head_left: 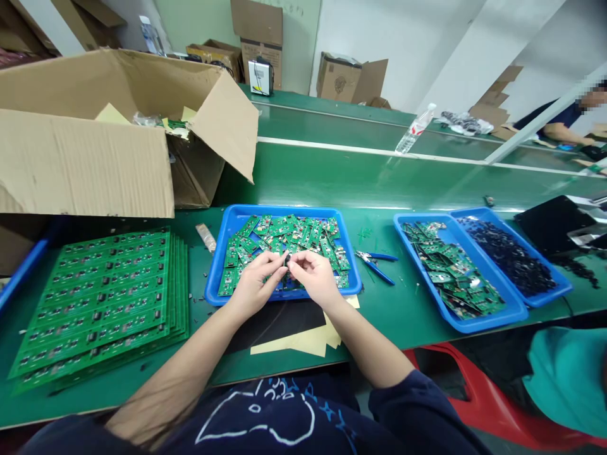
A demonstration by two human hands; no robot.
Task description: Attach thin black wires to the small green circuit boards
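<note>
A small black part [287, 260] is being held up over the middle blue tray [214, 265], right between the fingertips of the left hand [256, 284] and the right hand [315, 275]; each grip is clamped on it, thumbs and fingers drawn in close. Underneath, the middle blue tray is covered with small circuit boards [303, 234], jumbled and overlapping, and its near rim is partly hidden by the hands. Just to the right, blue-handled pliers [379, 264] are laid with handles spread on the counter [379, 322]. Farther along, two more trays are set side by side: the board tray [515, 316] is loaded with green boards, the far tray [562, 287] is heaped with black pieces [507, 256]. Over to the left, large green panels [104, 303] are stacked. Behind them, in an open cardboard box [85, 164], yellow sheets, clear plastic and green pieces are seen.
</note>
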